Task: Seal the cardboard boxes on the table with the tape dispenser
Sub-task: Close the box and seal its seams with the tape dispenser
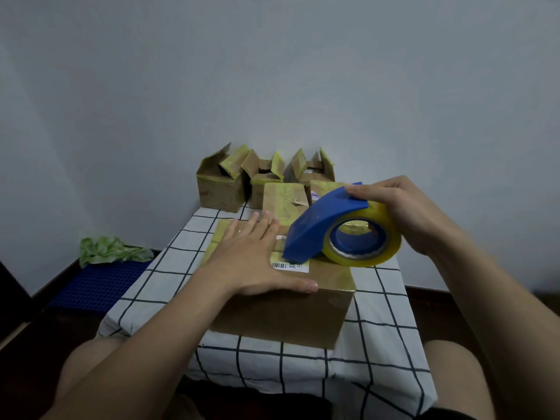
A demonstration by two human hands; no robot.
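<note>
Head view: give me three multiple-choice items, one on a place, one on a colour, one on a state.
1. Where does the tape dispenser touch down?
A) on top of the near box
B) on the floor
C) inside a back box

2. What colour is the dispenser's body?
A) red
B) blue
C) black

3. The left hand is:
A) curled in a fist
B) flat on the near box
C) off the table

Answers:
1 A: its front edge sits by the barcode label on the box top.
2 B: the shell is plainly blue.
3 B: the fingers are straight and the palm is on the lid, while the right hand holds the dispenser.
</note>
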